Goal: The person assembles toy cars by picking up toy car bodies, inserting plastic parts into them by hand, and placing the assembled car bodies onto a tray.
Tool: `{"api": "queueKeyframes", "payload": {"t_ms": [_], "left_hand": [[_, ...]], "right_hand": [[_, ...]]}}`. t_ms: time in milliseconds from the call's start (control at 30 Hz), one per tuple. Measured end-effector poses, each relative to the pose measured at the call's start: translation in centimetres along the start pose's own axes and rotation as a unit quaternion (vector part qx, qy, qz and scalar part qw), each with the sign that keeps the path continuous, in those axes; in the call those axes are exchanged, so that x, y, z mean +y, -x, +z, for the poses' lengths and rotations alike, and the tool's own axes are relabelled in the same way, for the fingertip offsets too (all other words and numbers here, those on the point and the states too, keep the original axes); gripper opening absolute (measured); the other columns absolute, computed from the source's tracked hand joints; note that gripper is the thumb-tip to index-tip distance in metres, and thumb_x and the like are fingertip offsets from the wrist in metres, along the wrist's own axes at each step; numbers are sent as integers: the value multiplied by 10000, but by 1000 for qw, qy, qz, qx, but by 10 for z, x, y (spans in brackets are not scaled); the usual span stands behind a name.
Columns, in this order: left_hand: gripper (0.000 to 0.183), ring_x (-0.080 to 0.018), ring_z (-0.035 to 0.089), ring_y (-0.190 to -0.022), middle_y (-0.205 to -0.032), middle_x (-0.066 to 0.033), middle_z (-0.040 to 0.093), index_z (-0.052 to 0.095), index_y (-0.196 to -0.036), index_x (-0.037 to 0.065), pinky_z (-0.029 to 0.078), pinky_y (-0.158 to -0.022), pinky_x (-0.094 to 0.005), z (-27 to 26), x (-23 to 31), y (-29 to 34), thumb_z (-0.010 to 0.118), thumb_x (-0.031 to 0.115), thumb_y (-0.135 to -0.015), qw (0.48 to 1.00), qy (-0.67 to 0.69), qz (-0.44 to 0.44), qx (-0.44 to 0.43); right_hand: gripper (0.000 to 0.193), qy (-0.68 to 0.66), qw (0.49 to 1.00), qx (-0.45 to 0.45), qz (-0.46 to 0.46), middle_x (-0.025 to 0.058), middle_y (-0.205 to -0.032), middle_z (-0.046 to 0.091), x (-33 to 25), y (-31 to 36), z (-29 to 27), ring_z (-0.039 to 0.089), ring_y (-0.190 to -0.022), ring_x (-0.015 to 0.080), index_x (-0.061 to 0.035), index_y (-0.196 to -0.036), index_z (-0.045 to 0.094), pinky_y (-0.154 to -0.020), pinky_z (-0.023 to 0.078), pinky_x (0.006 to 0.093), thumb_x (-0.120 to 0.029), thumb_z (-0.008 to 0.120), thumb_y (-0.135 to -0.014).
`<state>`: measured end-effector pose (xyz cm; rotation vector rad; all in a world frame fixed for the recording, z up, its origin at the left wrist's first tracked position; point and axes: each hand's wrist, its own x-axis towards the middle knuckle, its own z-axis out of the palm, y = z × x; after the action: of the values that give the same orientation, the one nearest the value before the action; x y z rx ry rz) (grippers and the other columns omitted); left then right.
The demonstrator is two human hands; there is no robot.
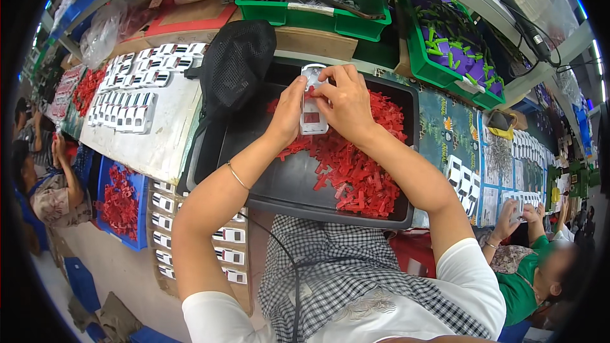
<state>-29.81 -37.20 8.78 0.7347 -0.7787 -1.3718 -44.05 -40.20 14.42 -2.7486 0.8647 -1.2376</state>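
Over a black tray [270, 181] I hold up a white plastic casing [313, 129], long and rounded, with a reddish window in its lower half. My left hand [289, 113] grips the casing along its left side. My right hand [348, 101] bends over the casing's right side, thumb and fingertips pinched at a small red plastic piece [311, 89] on its upper half. Whether that piece is seated in the casing, I cannot tell. A heap of similar red plastic pieces [362, 181] fills the tray's right side, partly behind my right forearm.
Left of the tray lies a black mesh bag [238, 57], near rows of white casings [124, 111]. Behind stand a green bin [311, 16] of dark parts and another green bin [470, 86] of purple and green parts. Other people work at left [63, 194] and right [524, 273].
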Motion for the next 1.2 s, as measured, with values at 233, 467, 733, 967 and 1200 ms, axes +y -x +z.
{"api": "queueKeyframes", "payload": {"t_ms": [233, 467, 733, 967, 1200], "left_hand": [[359, -106, 562, -911, -1026, -49, 585, 553, -1137, 29, 482, -796, -270, 11, 5, 4, 400, 337, -1032, 1000, 5, -5, 16], [360, -99, 556, -893, -1016, -42, 583, 548, -1149, 33, 481, -772, -263, 9, 4, 5, 404, 341, -1032, 1000, -6, 10, 20], [356, -104, 550, -900, -1020, -42, 578, 546, -1162, 33, 475, -784, -266, 7, -1, 5, 391, 330, -1040, 999, 2, 7, 34], [379, -112, 568, -903, -1030, -54, 586, 535, -1174, 43, 488, -788, -274, 10, 1, 5, 370, 359, -1043, 999, -6, 1, 33], [306, -106, 589, -861, -1011, -47, 596, 537, -1156, 48, 505, -764, -272, 11, 6, 5, 413, 294, -1022, 1000, 22, 3, -8]], "right_hand": [[121, -1, 999, -32, 4, 23, -975, 593, 2, 3, 4, 531, -952, 249, -100, -753, 677, -775, 431, 385, -66, 740, -655], [123, 3, 1000, -13, 13, 19, -978, 593, 0, 2, 4, 532, -957, 244, -105, -784, 681, -798, 406, 384, -61, 728, -679], [125, -7, 1000, -24, 9, 25, -993, 596, -1, 6, 9, 526, -984, 249, -95, -782, 672, -810, 401, 388, -58, 729, -677], [115, 0, 1000, -8, 29, 33, -1002, 596, 3, 4, 9, 526, -987, 252, -90, -778, 683, -832, 397, 390, -52, 725, -678], [183, -26, 999, -16, 34, 50, -1007, 589, 8, 3, 8, 526, -989, 266, -82, -831, 679, -838, 410, 381, -37, 739, -664]]}}
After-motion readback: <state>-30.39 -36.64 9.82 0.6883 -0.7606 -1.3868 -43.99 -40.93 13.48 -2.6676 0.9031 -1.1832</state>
